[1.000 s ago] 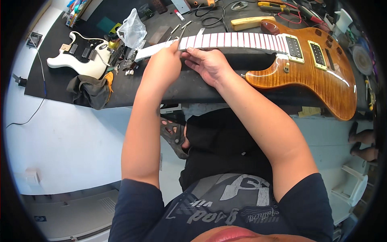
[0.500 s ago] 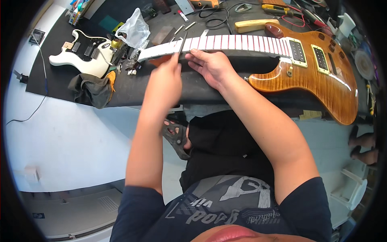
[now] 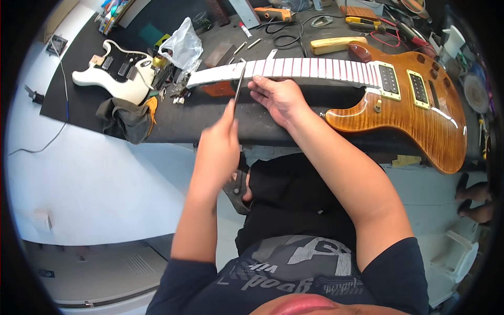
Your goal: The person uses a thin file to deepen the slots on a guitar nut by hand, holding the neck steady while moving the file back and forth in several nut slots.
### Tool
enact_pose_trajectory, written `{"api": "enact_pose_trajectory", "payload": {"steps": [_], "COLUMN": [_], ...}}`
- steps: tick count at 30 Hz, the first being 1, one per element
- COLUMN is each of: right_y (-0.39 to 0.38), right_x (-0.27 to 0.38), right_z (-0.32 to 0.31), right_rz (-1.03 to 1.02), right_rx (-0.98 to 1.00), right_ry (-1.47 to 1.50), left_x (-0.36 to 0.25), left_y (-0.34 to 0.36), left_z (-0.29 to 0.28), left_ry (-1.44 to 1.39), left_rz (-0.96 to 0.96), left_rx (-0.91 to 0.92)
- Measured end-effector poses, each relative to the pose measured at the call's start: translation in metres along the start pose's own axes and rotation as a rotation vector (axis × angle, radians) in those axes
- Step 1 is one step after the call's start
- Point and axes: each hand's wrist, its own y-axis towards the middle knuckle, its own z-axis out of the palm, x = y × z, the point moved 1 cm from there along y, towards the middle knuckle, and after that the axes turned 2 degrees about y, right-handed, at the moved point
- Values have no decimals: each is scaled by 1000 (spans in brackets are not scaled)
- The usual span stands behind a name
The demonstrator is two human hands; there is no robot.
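An electric guitar with a glossy amber body [image 3: 399, 113] lies across the bench. Its neck [image 3: 310, 68] points left, with white tape between the frets. My left hand [image 3: 218, 149], slightly blurred, is closed round the handle end of a thin metal file [image 3: 239, 86]. The file's far end crosses the fretboard toward its left part. My right hand [image 3: 283, 102] rests palm up at the neck's near edge. Its thumb touches the edge, while the other fingers are loosely bent and apart below it. An orange block [image 3: 218, 89] sits beneath the neck's left end.
A white guitar body [image 3: 113, 79] and a dark cloth [image 3: 123, 118] lie at the left. Behind the neck are a clear plastic bag [image 3: 182, 44], a wooden block [image 3: 336, 45] and a black cable [image 3: 300, 31]. Pliers [image 3: 365, 24] lie at the back right.
My left hand has drawn back toward me with the file, so more of its shaft shows. My right hand stays at the neck's edge. The whole view has shifted slightly.
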Motion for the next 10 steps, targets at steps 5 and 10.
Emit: {"api": "enact_pose_trajectory", "payload": {"steps": [5,10], "right_y": [1,4], "right_x": [-4,-8], "right_z": [13,12], "right_rz": [3,16], "right_rx": [35,61], "right_ry": [0,5], "left_x": [-2,11], "left_y": [31,82], "left_z": [-12,-7], "left_ry": [60,154], "left_rz": [31,87], "left_rx": [-26,-22]}}
